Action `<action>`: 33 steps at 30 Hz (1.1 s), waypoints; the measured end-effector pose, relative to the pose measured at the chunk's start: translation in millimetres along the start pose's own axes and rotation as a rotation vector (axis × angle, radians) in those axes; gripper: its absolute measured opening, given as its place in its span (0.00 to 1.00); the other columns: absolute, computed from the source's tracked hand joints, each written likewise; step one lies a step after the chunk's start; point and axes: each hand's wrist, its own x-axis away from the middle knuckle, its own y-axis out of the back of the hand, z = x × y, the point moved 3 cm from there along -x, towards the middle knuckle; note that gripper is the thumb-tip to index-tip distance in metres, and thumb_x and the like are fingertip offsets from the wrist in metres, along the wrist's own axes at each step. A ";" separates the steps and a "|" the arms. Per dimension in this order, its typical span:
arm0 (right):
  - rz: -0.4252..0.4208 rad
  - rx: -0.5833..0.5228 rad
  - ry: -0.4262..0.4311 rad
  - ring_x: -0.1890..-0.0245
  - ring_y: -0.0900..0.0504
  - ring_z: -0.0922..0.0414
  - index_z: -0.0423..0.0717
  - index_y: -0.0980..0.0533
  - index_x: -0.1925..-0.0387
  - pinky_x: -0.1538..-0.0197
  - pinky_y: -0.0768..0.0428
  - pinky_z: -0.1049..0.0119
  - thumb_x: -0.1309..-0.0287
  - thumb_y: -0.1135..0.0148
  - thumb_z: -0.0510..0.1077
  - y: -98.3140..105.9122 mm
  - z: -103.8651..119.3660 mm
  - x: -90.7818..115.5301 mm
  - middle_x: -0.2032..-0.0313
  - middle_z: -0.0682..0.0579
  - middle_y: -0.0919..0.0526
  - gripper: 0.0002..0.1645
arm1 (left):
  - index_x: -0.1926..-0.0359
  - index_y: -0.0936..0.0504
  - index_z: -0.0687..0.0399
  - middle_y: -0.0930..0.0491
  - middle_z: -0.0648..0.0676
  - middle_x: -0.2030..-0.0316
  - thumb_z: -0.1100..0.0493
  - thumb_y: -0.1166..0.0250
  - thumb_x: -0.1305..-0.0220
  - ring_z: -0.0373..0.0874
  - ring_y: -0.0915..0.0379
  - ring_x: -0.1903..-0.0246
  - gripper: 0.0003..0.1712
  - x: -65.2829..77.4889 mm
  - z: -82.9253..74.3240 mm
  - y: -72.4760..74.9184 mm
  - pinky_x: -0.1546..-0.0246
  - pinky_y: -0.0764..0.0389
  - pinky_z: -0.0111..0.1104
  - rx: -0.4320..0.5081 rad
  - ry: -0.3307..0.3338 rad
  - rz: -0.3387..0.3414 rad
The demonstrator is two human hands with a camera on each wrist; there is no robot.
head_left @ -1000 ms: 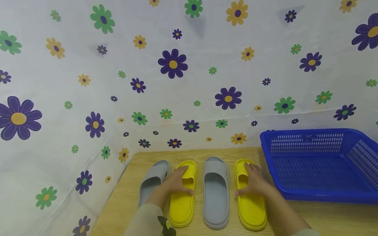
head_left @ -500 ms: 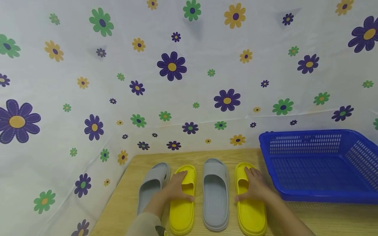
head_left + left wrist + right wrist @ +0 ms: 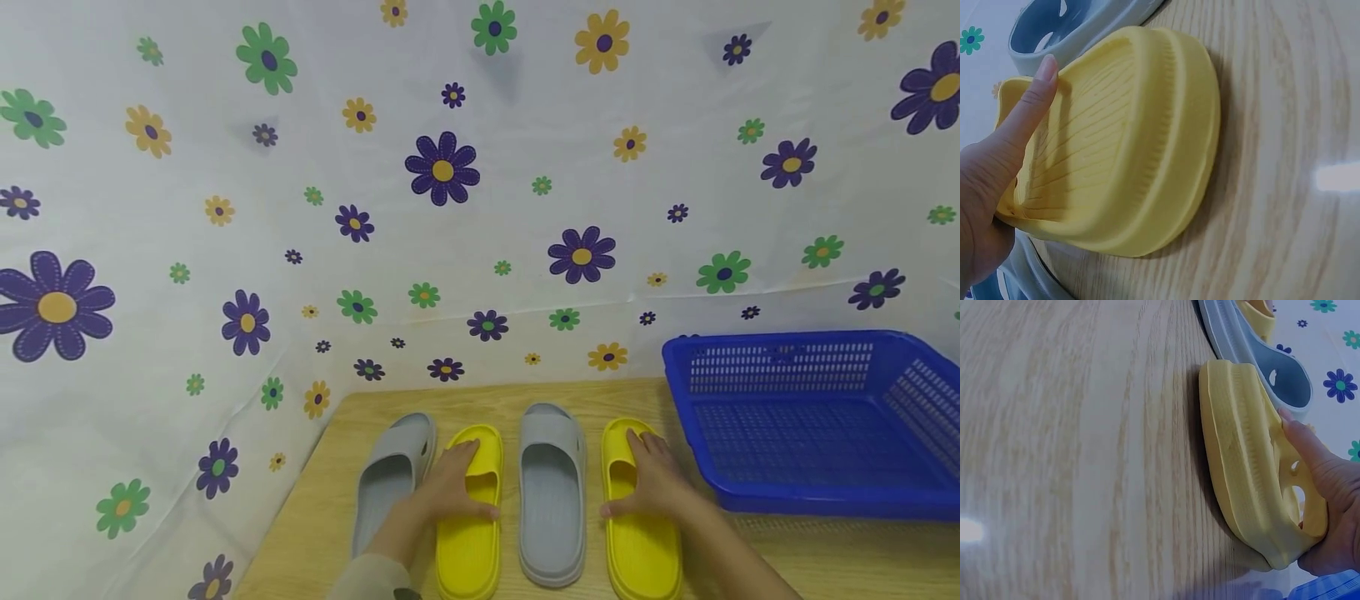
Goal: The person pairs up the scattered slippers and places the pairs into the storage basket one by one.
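Four-in-a-row footwear lies on the table: grey and yellow slide slippers alternate. My left hand (image 3: 447,490) grips the left yellow slipper (image 3: 468,558) across its strap, thumb along the inner side and fingers over the outer side. Likewise my right hand (image 3: 654,479) holds the right yellow slipper (image 3: 647,554), its thumb at the inner edge. Between them lies one grey slipper (image 3: 551,512), untouched. Another grey slipper (image 3: 386,483) sits at the far left, partly hidden by my left forearm. In the left wrist view, the heel of the yellow slipper (image 3: 1172,144) shows close over the wood.
A blue plastic basket (image 3: 817,504) with perforated sides stands at the right, beside my right forearm. The wooden table (image 3: 300,533) meets a white flower-printed cloth (image 3: 510,208) at the back and left.
Both yellow slippers, held in my hands, have shifted slightly toward me against the grey ones. The grey slippers and the basket stay put; the head view has tilted a little.
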 end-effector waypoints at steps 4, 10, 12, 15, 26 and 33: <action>0.000 0.004 -0.004 0.36 0.48 0.25 0.26 0.47 0.34 0.37 0.44 0.33 0.77 0.19 0.62 -1.1 0.0 4.2 0.37 0.21 0.46 0.75 | 0.31 0.47 0.70 0.44 0.69 0.32 0.37 0.25 0.59 0.65 0.50 0.32 0.65 4.0 -1.7 -2.0 0.33 0.47 0.55 0.007 -0.013 0.003; 0.002 0.030 0.002 0.36 0.47 0.26 0.26 0.47 0.33 0.38 0.42 0.33 0.77 0.20 0.64 -2.4 0.9 7.8 0.37 0.22 0.45 0.76 | 0.30 0.47 0.68 0.44 0.67 0.31 0.36 0.26 0.59 0.64 0.50 0.32 0.65 8.5 -2.8 -5.4 0.33 0.47 0.55 0.013 0.001 0.007; 0.008 0.039 0.000 0.36 0.47 0.26 0.26 0.47 0.33 0.38 0.43 0.33 0.77 0.20 0.65 -2.8 0.6 9.1 0.37 0.22 0.45 0.77 | 0.30 0.47 0.66 0.44 0.67 0.31 0.35 0.27 0.59 0.64 0.50 0.32 0.65 9.9 -3.3 -6.9 0.33 0.47 0.55 0.014 0.012 0.011; 0.014 0.044 -0.004 0.37 0.48 0.24 0.26 0.48 0.33 0.38 0.44 0.32 0.77 0.20 0.65 -3.0 0.3 11.6 0.37 0.21 0.45 0.77 | 0.29 0.47 0.65 0.45 0.66 0.31 0.34 0.28 0.59 0.64 0.51 0.31 0.65 12.2 -4.6 -9.4 0.33 0.48 0.55 0.018 0.023 0.017; 0.019 0.047 0.001 0.34 0.51 0.26 0.25 0.49 0.33 0.36 0.47 0.33 0.76 0.22 0.67 -3.4 -1.4 16.0 0.35 0.22 0.48 0.78 | 0.29 0.49 0.66 0.47 0.65 0.30 0.31 0.29 0.58 0.64 0.52 0.31 0.67 19.0 -7.7 -15.0 0.33 0.48 0.55 -0.005 0.029 0.013; 0.021 0.044 0.069 0.32 0.55 0.28 0.23 0.50 0.33 0.34 0.53 0.35 0.71 0.24 0.67 -2.7 -3.6 9.9 0.33 0.23 0.52 0.76 | 0.28 0.55 0.67 0.57 0.66 0.28 0.32 0.31 0.55 0.61 0.61 0.29 0.68 19.0 -9.0 -8.5 0.31 0.54 0.52 -0.035 0.014 0.040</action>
